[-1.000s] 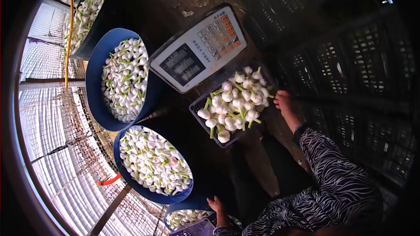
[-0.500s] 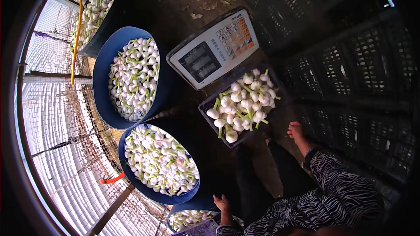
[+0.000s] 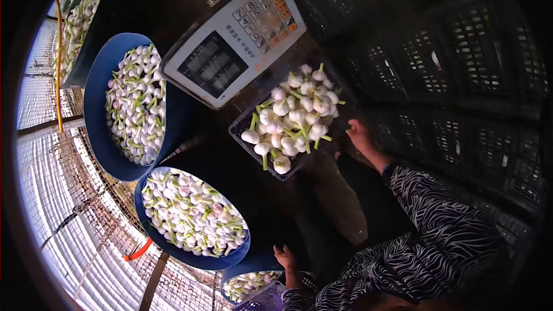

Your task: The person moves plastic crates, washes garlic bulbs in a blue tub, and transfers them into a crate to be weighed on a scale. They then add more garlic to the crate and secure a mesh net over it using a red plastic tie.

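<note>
A dark plastic crate (image 3: 245,136) heaped with white garlic bulbs (image 3: 296,116) on short green stems stands by a digital scale. My right hand (image 3: 360,135) is just beyond the crate's right edge, open, its fingers reaching toward the garlic without visibly holding anything. Lower down, my left hand (image 3: 284,257) is open with fingers apart, close to a purple plastic crate (image 3: 262,299) and a blue tub of garlic. The white scale panel (image 3: 233,40), with its keypad and dark display, lies above the garlic crate.
Blue tubs (image 3: 99,109) full of garlic line the left side beside wire mesh. Another large tub (image 3: 222,262) sits nearer me. Stacked black crates (image 3: 443,80) form a wall on the right. A yellow hose (image 3: 59,63) hangs at the upper left.
My view has shifted, so the scale, garlic crate and tubs appear farther left. My right hand has come closer to the crate's edge. My left hand remains open and low.
</note>
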`<state>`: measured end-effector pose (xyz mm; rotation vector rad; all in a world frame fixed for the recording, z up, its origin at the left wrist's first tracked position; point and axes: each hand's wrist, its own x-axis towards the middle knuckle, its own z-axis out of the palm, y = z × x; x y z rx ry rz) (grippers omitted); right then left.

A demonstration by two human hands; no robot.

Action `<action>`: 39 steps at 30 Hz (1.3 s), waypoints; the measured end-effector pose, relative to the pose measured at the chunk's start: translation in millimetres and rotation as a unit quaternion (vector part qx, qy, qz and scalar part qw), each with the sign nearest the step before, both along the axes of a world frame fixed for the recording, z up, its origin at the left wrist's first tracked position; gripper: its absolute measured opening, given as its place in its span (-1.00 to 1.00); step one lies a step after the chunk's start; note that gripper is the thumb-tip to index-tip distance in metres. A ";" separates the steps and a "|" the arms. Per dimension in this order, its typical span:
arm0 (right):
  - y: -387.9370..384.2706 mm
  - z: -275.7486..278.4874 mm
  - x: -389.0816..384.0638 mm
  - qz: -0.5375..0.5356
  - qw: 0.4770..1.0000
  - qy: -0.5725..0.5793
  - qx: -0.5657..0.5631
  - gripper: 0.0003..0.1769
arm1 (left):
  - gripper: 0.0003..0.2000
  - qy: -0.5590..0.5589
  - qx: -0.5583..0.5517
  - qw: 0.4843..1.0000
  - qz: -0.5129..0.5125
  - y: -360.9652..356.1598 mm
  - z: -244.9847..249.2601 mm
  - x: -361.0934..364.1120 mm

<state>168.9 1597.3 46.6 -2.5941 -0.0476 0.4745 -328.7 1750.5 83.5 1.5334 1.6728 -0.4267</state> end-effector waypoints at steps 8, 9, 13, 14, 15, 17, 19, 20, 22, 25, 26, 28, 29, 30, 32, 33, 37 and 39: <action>92.3 -35.2 68.5 0.217 0.972 -0.081 -0.039 -0.34 | -0.53 0.002 -0.058 0.994 0.090 -38.1 -21.8 -21.9; 101.7 -32.1 70.8 0.236 0.967 -0.041 -0.084 -0.37 | -0.53 0.004 -0.094 0.986 0.139 -37.3 -20.7 -8.0; 101.5 -30.1 97.6 0.245 0.967 -0.057 -0.033 -0.44 | -0.51 -0.061 -0.040 0.992 0.107 -25.8 -40.4 58.3; 106.4 -21.3 108.5 0.235 0.970 -0.065 -0.003 -0.44 | -0.50 -0.065 0.020 0.997 0.041 -14.2 -42.5 84.8; 112.6 -2.9 121.2 0.243 0.969 -0.047 0.024 -0.44 | -0.48 -0.067 0.079 0.994 -0.026 1.7 -38.8 119.0; 110.3 -22.3 146.2 0.234 0.964 -0.107 0.064 -0.43 | -0.45 -0.093 0.159 0.976 -0.117 38.0 -35.9 187.2; 112.2 -33.1 162.9 0.213 0.953 -0.208 0.058 -0.48 | -0.44 -0.111 0.231 0.961 -0.104 68.8 -34.9 255.7; 107.2 -40.2 168.7 0.210 0.959 -0.183 0.061 -0.50 | -0.45 -0.127 0.255 0.951 -0.122 82.0 -39.7 279.3; 91.5 -55.8 176.9 0.200 0.968 -0.133 0.067 -0.54 | -0.49 -0.138 0.269 0.943 -0.137 96.9 -57.0 308.9; 83.6 -61.9 168.4 0.190 0.970 -0.127 0.086 -0.59 | -0.55 -0.125 0.260 0.945 -0.154 91.7 -93.7 324.8; 83.2 -60.1 166.2 0.197 0.968 -0.128 0.087 -0.60 | -0.56 -0.128 0.288 0.932 -0.180 82.4 -103.4 326.2; 98.7 -45.0 164.9 0.248 0.955 -0.139 0.081 -0.60 | -0.55 -0.093 0.318 0.928 -0.168 64.9 -103.4 338.2; 106.7 -43.3 161.2 0.274 0.948 -0.143 0.078 -0.60 | -0.54 -0.124 0.293 0.937 -0.143 54.0 -99.0 347.7; 116.4 -49.8 162.8 0.310 0.933 -0.156 0.095 -0.59 | -0.53 -0.151 0.267 0.944 -0.118 45.0 -94.8 351.9; 129.2 -46.3 168.4 0.399 0.907 -0.103 -0.088 -0.56 | -0.50 -0.133 0.236 0.945 -0.182 32.3 -73.9 373.5; 129.6 -54.8 171.9 0.400 0.907 -0.091 -0.093 -0.54 | -0.50 -0.097 0.266 0.940 -0.191 23.4 -78.6 373.5; 127.5 -63.4 180.6 0.428 0.894 -0.067 -0.113 -0.51 | -0.39 -0.061 0.267 0.940 -0.206 20.6 -78.2 374.0; 122.6 -67.5 184.3 0.467 0.871 -0.113 -0.103 -0.52 | -0.30 -0.068 0.260 0.935 -0.229 24.9 -66.7 379.7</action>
